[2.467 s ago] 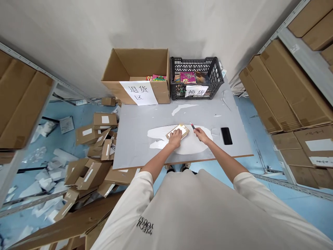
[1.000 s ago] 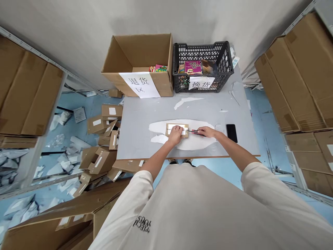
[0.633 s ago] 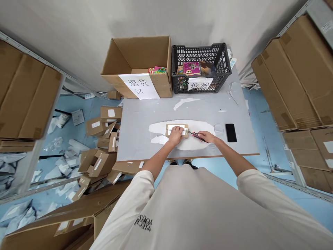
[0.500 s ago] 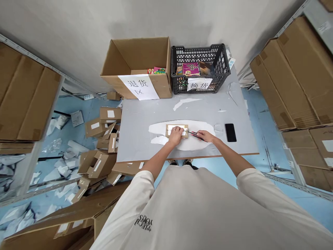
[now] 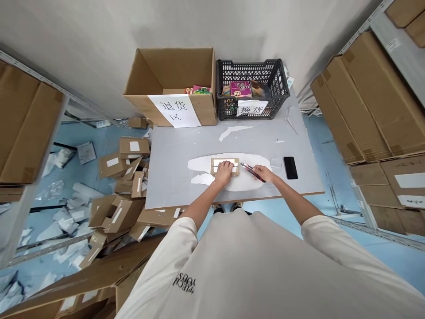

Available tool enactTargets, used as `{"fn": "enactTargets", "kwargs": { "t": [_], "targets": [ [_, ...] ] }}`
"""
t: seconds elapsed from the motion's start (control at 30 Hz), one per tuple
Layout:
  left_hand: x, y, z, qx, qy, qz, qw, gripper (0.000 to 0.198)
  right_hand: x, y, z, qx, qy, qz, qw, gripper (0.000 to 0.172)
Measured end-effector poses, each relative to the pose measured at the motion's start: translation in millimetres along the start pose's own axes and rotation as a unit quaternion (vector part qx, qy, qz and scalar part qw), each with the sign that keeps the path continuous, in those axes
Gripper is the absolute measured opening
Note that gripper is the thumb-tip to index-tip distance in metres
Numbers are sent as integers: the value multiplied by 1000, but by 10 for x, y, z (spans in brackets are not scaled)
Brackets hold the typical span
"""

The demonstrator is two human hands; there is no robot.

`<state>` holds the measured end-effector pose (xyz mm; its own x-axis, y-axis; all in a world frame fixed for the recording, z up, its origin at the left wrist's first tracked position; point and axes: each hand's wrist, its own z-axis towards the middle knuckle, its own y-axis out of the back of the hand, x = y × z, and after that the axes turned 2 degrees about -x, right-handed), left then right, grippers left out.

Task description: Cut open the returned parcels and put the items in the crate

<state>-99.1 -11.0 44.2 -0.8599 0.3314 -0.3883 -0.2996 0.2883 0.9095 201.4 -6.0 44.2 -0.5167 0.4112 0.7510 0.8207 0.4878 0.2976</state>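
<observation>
The small cardboard parcel (image 5: 225, 166) lay flat on the grey table (image 5: 179, 150), right in the middle of a worn white patch (image 5: 239, 181), and the left hand (image 5: 224, 171) sat on top of it, palm down, fingers (image 5: 228, 165) laid together over the near half, pinning it in place. The right hand (image 5: 262, 173) was just beside the parcel's right end, not touching the cardboard, curled around a red-and-black utility knife (image 5: 250, 170) with the fingers closed on its handle; the tip pointed up and left toward the parcel's corner, close to it, though whether it met the box was too small to tell. Both forearms reached forward from white sleeves, the left one angled in from the lower left, the right one from the lower right, wrists low over the tabletop. The parcel itself was a flat brown rectangle, long side running left to right, with a white label across its top, partly hidden by the hand. A black phone (image 5: 290, 161) lay further right on the table, well apart from the knife. At the far edge stood an open cardboard box (image 5: 172, 84) and a black plastic crate (image 5: 250, 88), each with a handwritten paper sign.
</observation>
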Motion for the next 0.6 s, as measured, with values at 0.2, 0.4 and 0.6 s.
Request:
{"fn": "enactTargets", "kwargs": {
  "t": [0.2,0.4,0.6],
  "targets": [
    [26,36,57,6,6,-33,999,49,65,11,-116,-41,9,22,999,44],
    [-140,-19,86,13,29,-14,999,44,104,-50,-106,-50,37,-33,998,34],
    [-168,-20,19,13,1,-1,1000,51,142,-171,-131,-6,45,-50,998,30]
  ]
}}
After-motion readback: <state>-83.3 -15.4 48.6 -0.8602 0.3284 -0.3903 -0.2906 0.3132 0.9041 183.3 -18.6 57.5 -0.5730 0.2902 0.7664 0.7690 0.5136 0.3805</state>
